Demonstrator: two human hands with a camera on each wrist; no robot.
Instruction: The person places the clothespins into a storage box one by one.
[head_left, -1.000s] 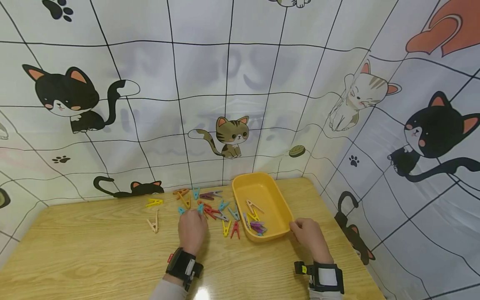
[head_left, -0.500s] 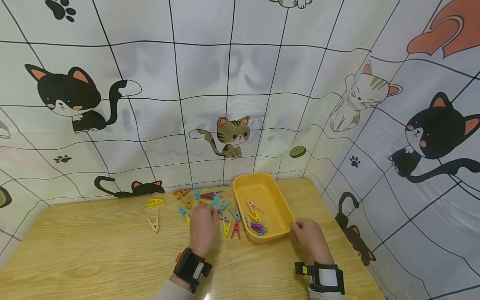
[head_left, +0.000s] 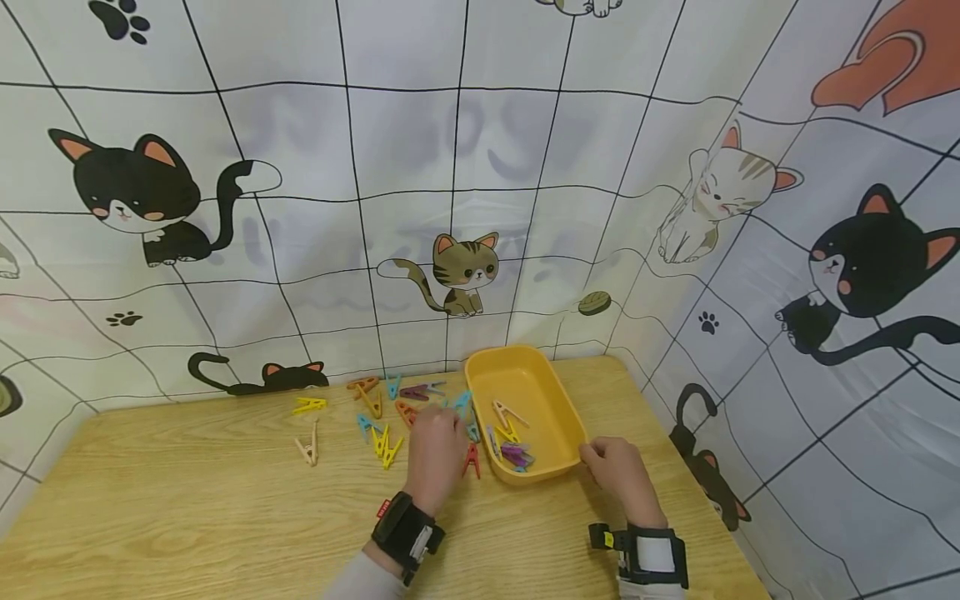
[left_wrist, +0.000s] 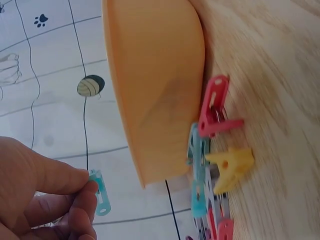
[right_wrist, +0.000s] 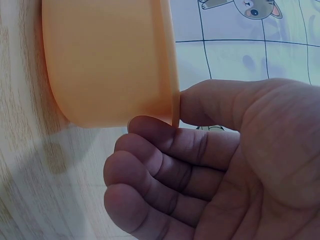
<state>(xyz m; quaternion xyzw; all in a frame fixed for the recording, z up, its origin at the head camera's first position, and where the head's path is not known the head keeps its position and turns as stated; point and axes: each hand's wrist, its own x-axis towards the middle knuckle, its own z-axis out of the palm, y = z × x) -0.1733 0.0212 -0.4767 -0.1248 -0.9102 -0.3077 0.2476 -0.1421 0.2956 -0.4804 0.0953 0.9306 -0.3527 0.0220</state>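
Observation:
Between thumb and fingertips my left hand pinches a light-blue clothespin, raised above the pile just left of the yellow basket. My right hand grips the basket's near right rim, thumb on one side and index finger on the other, as the right wrist view shows. Inside the basket lie several clothespins, among them a beige one and purple ones. Below the left hand are a red clothespin, a yellow one and teal ones; the hand partly hides this pile in the head view.
More clothespins lie loose on the wooden table: yellow ones, an orange one, a beige one and a yellow one farther left. A cat-print curtain borders the table at the back and right.
My left hand has moved right, towards the basket, carrying the light-blue clothespin off the pile. Yellow clothespins behind it have come into view. The right hand has stayed on the basket rim.

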